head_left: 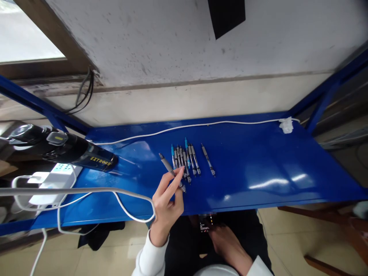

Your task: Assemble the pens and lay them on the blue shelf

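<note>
My left hand (pixel 169 201) is closed around a grey-gripped pen (pixel 166 163), held at a slant over the blue table, its upper end pointing away to the left. Just right of those fingers lies a row of several clear-barrelled pens (pixel 190 155), some with grey ends and some with blue. One more pen (pixel 204 150) lies apart to the right of the row. Below the table edge, over my lap, my right hand (pixel 227 241) holds a phone (pixel 205 222) with its screen lit; its fingers are mostly in shadow.
A black bottle (pixel 83 151) lies tilted at the left, by a white power strip (pixel 54 182). White cable (pixel 161 131) runs along the back of the blue table (pixel 244 161), ending near crumpled white tissue (pixel 286 125). A loose cable (pixel 129 194) loops beside my left wrist.
</note>
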The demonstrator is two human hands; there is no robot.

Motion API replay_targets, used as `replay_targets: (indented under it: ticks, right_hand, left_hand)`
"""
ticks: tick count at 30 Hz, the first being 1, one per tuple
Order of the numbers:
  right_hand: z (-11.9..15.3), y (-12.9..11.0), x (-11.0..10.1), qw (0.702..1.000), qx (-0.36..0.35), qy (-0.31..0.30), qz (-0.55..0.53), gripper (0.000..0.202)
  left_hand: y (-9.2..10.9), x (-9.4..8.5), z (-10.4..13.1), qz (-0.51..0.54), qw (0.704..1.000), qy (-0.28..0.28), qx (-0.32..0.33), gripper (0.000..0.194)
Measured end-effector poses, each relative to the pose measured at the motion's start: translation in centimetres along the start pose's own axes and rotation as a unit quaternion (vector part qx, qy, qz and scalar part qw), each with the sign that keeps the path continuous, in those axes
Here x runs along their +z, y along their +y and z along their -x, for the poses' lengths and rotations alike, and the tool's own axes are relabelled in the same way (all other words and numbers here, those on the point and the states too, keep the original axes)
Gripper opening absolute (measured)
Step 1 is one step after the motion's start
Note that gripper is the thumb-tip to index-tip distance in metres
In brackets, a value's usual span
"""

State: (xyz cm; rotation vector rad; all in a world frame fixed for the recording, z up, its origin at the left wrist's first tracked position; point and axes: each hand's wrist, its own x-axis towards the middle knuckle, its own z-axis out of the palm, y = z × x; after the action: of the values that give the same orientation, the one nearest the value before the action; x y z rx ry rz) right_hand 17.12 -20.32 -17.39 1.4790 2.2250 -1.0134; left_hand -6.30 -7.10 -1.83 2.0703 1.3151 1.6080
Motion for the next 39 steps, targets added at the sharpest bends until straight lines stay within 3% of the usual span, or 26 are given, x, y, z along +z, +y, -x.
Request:
replay_targets:
  ticks: [5, 8, 10, 12, 15, 17, 20, 21, 23, 26, 28, 30, 33, 35, 36, 37, 39]
  right_hand:
    - [0.0, 0.4, 0.4, 0.999, 0.002, 0.049, -0.006, 0.06]
    - [0.1, 0.8, 0.3, 0.996, -0.007, 0.071, -0.048, 0.06]
    - [0.5, 0.7, -0.4, 0.99, -0.016, 0.093, -0.108, 0.054]
    - [1.1, 0.3, -1.9, 0.969, -0.029, 0.128, -0.211, 0.04]
    - [3.0, -0.8, -5.4, 0.891, -0.059, 0.146, -0.425, 0.03]
    - [4.4, -1.7, -7.9, 0.824, -0.079, 0.112, -0.549, 0.037]
    - [5.8, -2.6, -11.2, 0.738, -0.14, 0.09, -0.654, 0.052]
    - [6.0, -2.8, -12.1, 0.712, -0.156, 0.085, -0.679, 0.057]
    - [6.0, -3.1, -13.5, 0.667, -0.178, 0.059, -0.721, 0.061]
    - [5.5, -3.4, -14.9, 0.621, -0.174, 0.019, -0.764, 0.049]
    - [5.0, -3.6, -15.4, 0.579, -0.166, -0.017, -0.798, 0.044]
    - [4.5, -4.0, -15.5, 0.518, -0.177, -0.086, -0.833, 0.046]
    - [3.6, -4.5, -15.0, 0.448, -0.204, -0.176, -0.853, 0.047]
    - [3.0, -4.9, -14.6, 0.452, -0.199, -0.186, -0.85, 0.052]
    - [2.9, -5.0, -14.5, 0.472, -0.187, -0.17, -0.845, 0.055]
    - [2.8, -5.1, -14.5, 0.507, -0.172, -0.138, -0.833, 0.057]
    - [3.0, -5.2, -15.0, 0.625, -0.14, -0.023, -0.767, 0.057]
  left_hand:
    - [0.3, -0.8, -0.2, 0.044, 0.999, -0.027, -0.009, 0.062]
    - [0.8, -0.4, -0.1, 0.09, 0.995, -0.016, -0.04, 0.046]
    - [1.6, 0.2, 0.1, 0.183, 0.976, -0.011, -0.116, 0.029]
    - [2.7, 0.9, 0.7, 0.318, 0.92, -0.005, -0.229, 0.016]
    - [4.7, 1.6, 1.9, 0.449, 0.819, -0.041, -0.354, 0.036]
    - [5.8, 1.8, 2.8, 0.479, 0.783, -0.088, -0.388, 0.046]
    - [7.1, 2.1, 3.2, 0.499, 0.738, -0.177, -0.419, 0.035]
    - [7.5, 2.1, 3.0, 0.492, 0.732, -0.204, -0.425, 0.03]
    - [8.0, 2.2, 2.3, 0.459, 0.747, -0.235, -0.419, 0.026]
    - [8.2, 2.2, 1.0, 0.443, 0.766, -0.241, -0.398, 0.033]
    - [7.9, 2.3, 0.5, 0.468, 0.758, -0.214, -0.401, 0.041]
    - [7.5, 2.6, 0.5, 0.498, 0.746, -0.161, -0.412, 0.042]
    - [6.9, 3.3, 0.9, 0.545, 0.705, -0.091, -0.444, 0.039]
    - [6.5, 3.8, 1.3, 0.568, 0.681, -0.052, -0.46, 0.037]
    - [6.3, 4.0, 1.4, 0.572, 0.678, -0.031, -0.461, 0.034]
    - [6.0, 4.2, 1.5, 0.571, 0.681, -0.01, -0.459, 0.03]
    - [5.5, 4.5, 1.6, 0.553, 0.698, 0.022, -0.455, 0.027]
